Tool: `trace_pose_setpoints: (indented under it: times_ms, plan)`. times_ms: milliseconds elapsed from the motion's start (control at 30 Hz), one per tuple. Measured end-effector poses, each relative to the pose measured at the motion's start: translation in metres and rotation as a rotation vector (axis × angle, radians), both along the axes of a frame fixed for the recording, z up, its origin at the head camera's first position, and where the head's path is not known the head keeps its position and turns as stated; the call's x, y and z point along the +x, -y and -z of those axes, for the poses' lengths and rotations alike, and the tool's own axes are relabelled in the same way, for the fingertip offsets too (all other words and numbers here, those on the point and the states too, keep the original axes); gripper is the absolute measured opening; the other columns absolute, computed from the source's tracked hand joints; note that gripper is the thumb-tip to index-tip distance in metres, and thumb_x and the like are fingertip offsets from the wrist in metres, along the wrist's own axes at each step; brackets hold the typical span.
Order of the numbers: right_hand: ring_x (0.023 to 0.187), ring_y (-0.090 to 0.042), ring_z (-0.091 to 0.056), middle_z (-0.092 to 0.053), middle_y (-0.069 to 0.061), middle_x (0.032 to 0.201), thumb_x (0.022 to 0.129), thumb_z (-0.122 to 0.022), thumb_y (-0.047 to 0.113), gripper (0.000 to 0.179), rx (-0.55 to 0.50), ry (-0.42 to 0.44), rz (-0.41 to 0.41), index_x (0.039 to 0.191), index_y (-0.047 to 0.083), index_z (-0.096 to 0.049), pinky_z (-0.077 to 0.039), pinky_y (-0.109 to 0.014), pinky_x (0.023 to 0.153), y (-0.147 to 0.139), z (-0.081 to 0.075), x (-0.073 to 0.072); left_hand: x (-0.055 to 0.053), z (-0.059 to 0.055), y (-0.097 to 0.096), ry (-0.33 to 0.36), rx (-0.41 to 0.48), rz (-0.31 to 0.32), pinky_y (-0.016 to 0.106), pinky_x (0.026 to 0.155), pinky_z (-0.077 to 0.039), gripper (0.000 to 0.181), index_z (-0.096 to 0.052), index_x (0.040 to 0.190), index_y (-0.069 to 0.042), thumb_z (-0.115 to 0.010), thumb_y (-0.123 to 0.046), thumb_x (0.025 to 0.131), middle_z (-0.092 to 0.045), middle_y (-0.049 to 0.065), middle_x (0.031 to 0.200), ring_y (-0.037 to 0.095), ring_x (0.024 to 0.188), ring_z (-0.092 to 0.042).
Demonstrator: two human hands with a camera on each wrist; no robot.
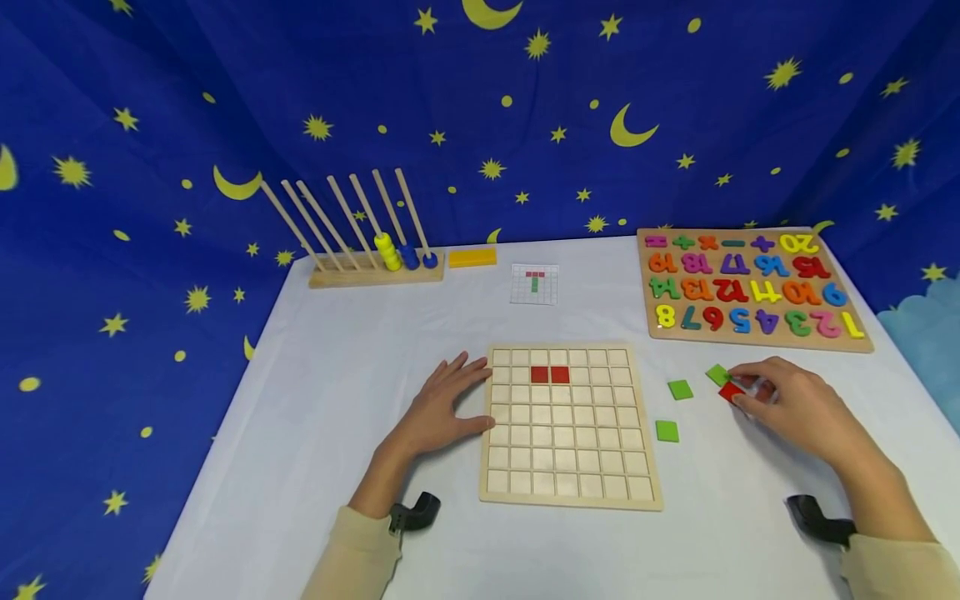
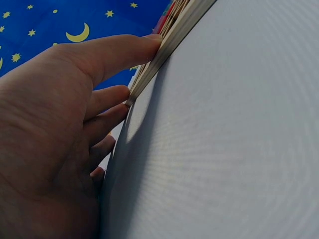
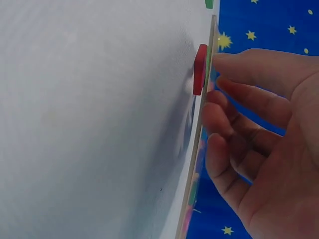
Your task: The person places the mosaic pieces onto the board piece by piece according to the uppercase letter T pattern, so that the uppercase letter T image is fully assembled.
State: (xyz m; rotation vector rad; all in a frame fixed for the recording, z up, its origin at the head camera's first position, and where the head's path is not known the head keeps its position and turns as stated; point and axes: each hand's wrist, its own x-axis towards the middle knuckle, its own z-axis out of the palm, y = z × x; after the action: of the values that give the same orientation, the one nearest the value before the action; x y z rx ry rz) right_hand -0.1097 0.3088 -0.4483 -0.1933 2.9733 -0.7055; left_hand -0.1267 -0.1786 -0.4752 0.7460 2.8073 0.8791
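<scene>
My left hand rests at the left edge of a wooden grid board, its thumb and fingertips at the rim. Two red square tiles sit side by side in the board's second row from the top. To the right, my right hand reaches down over a loose red tile, thumb and forefinger spread around it. In the right wrist view a narrow gap shows between the thumb and the red tile. A green tile lies against that red one, by the forefinger. Two more green tiles lie nearer the board.
A small pattern card with a red and green T lies behind the board. Back left stand a bead abacus and a yellow-orange block. A wooden number puzzle lies back right. A starry blue curtain surrounds the table.
</scene>
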Motion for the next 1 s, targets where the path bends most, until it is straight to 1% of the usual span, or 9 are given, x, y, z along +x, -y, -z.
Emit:
trace_pose_setpoints:
  times_ms: [133,233,400,600,667,800,867,1000]
  plan:
    - [0.074,-0.023,-0.049,-0.057,-0.005,0.087,0.080,-0.077,0.022,0.044,0.016,0.053,-0.005,0.118,0.002,-0.064,-0.038,-0.032,0.059,-0.0007,0.0016,-0.0017,-0.0002,-0.0003,0.0000,0.002,-0.002,0.001,0.036,0.117,-0.005,0.076,-0.046,0.145,-0.018,-0.072,-0.051,0.081,-0.035,-0.005,0.152,0.019,0.144,-0.015]
    - [0.074,-0.022,-0.049,-0.058,-0.005,0.088,0.080,-0.078,0.024,0.047,0.025,0.076,-0.010,0.119,0.002,-0.063,-0.038,-0.031,0.058,-0.0012,0.0033,-0.0026,0.0001,-0.0001,0.0001,0.002,-0.004,0.003,0.036,0.117,-0.005,0.076,-0.046,0.145,-0.018,-0.072,-0.051,0.081,-0.035,-0.005,0.152,0.019,0.144,-0.015]
    - [0.074,-0.022,-0.049,-0.059,-0.005,0.088,0.079,-0.079,0.023,0.047,0.035,0.086,-0.011,0.118,0.001,-0.063,-0.039,-0.031,0.058,-0.0010,0.0045,-0.0022,-0.0003,0.0010,0.0001,-0.009,0.002,0.009,0.036,0.117,-0.005,0.076,-0.046,0.144,-0.017,-0.072,-0.050,0.081,-0.035,-0.005,0.152,0.019,0.144,-0.015]
    - [0.075,-0.024,-0.049,-0.058,-0.005,0.083,0.079,-0.076,0.017,0.039,0.055,0.064,0.011,0.113,0.001,-0.066,-0.040,-0.035,0.061,0.0002,0.0020,-0.0004,-0.0007,0.0008,0.0004,-0.008,0.011,0.012,0.037,0.117,-0.006,0.076,-0.046,0.144,-0.017,-0.072,-0.051,0.081,-0.036,-0.004,0.152,0.020,0.144,-0.015]
    - [0.075,-0.024,-0.049,-0.057,-0.005,0.083,0.079,-0.078,0.022,0.041,0.060,0.071,0.017,0.113,0.001,-0.066,-0.039,-0.035,0.060,0.0009,0.0015,-0.0002,-0.0007,0.0003,0.0004,-0.005,0.017,0.012,0.038,0.117,-0.006,0.076,-0.047,0.144,-0.016,-0.072,-0.050,0.081,-0.036,-0.003,0.151,0.020,0.144,-0.015]
    - [0.074,-0.023,-0.048,-0.057,-0.005,0.084,0.077,-0.081,0.035,0.051,0.060,0.105,0.014,0.112,0.001,-0.067,-0.038,-0.034,0.057,0.0022,0.0019,-0.0009,-0.0003,-0.0006,0.0001,0.001,0.017,0.009,0.038,0.117,-0.006,0.076,-0.046,0.144,-0.017,-0.072,-0.050,0.081,-0.036,-0.004,0.151,0.019,0.144,-0.015]
    - [0.073,-0.023,-0.048,-0.057,-0.005,0.084,0.076,-0.081,0.036,0.052,0.060,0.111,0.008,0.112,0.001,-0.067,-0.039,-0.033,0.057,0.0026,0.0025,-0.0013,0.0000,-0.0008,0.0001,-0.002,0.020,0.011,0.038,0.117,-0.006,0.075,-0.046,0.144,-0.017,-0.072,-0.049,0.081,-0.036,-0.003,0.151,0.020,0.144,-0.015]
    - [0.072,-0.022,-0.048,-0.057,-0.004,0.082,0.076,-0.081,0.031,0.050,0.059,0.102,-0.005,0.113,0.000,-0.066,-0.039,-0.032,0.056,0.0026,0.0035,-0.0018,0.0001,-0.0007,0.0000,-0.010,0.020,0.013,0.040,0.117,-0.007,0.076,-0.047,0.144,-0.017,-0.072,-0.050,0.081,-0.037,-0.002,0.151,0.021,0.144,-0.016]
